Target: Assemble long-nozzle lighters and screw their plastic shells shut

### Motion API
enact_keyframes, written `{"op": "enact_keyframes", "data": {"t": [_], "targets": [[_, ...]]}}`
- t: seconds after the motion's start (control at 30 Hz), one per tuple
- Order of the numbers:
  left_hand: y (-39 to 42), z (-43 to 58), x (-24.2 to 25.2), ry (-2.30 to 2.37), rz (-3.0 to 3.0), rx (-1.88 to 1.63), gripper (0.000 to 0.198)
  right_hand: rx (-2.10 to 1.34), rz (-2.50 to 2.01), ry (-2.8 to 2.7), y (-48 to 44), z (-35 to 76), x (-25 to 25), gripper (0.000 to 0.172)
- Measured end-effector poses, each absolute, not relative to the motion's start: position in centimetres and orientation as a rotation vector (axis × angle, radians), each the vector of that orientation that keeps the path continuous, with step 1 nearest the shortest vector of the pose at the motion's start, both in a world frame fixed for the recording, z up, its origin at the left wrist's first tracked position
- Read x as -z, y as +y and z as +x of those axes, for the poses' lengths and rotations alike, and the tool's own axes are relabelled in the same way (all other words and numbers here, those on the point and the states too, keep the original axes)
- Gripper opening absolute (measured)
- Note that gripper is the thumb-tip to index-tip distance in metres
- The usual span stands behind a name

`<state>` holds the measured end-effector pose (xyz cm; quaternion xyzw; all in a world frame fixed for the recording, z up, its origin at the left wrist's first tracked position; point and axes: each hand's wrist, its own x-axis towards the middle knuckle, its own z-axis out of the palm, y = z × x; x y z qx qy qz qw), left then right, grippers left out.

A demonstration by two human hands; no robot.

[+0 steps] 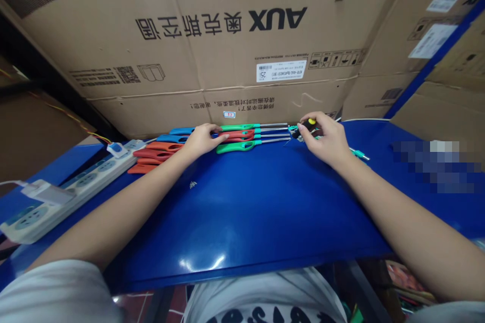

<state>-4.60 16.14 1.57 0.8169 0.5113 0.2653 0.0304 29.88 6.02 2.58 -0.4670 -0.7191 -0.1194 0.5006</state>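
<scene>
A row of long-nosed lighters with green, red and blue handles (242, 136) lies at the far edge of the blue table (246, 207). My left hand (202, 140) rests on their handles, fingers curled around the red one. More orange and blue lighters (157, 151) lie just left of that hand. My right hand (322, 136) is closed on a small black tool with a yellow cap (308, 125), right at the metal tips of the lighters. A small green-handled piece (359, 153) lies to the right of that hand.
A white power strip (71, 184) with a plugged-in adapter lies along the table's left side. Large cardboard boxes (242, 45) stand as a wall directly behind the table. A blurred patch (439, 164) sits at the right.
</scene>
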Motion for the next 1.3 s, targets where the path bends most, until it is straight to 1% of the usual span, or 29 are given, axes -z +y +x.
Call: {"op": "enact_keyframes", "data": {"t": [0.17,0.5,0.67,0.8,0.93,1.03,1.1,1.2,1.3], "targets": [[15.8,-4.6,-1.1,1.603,2.378,-0.756,0.031,0.271,-1.106,-1.760,6.1,29.9,-2.3,0.010],[15.9,-4.7,-0.9,1.675,2.225,-0.755,0.040,0.262,-1.087,-1.771,6.1,29.8,-2.2,0.010],[16.0,-4.6,-0.6,1.679,2.241,-0.765,0.038,0.249,-1.086,-1.777,6.1,29.8,-2.2,0.009],[15.2,-4.3,-0.9,1.677,2.323,-0.814,0.038,0.244,-1.089,-1.779,6.1,29.9,-2.3,0.010],[13.2,-4.0,-1.4,1.656,2.467,-0.888,0.043,0.235,-1.100,-1.775,6.0,29.9,-2.3,0.010],[12.1,-3.8,-1.4,1.448,2.788,-0.767,0.045,0.239,-1.119,-1.773,5.9,29.8,-2.4,0.012],[11.7,-3.7,-1.2,1.323,2.953,-0.659,0.040,0.242,-1.131,-1.776,5.9,29.8,-2.4,0.013],[11.9,-3.5,-0.8,1.290,2.996,-0.607,0.029,0.243,-1.134,-1.778,6.0,29.7,-2.3,0.013],[12.5,-3.3,-0.4,1.274,2.993,-0.598,0.027,0.243,-1.131,-1.777,6.0,29.8,-2.3,0.012]]}}
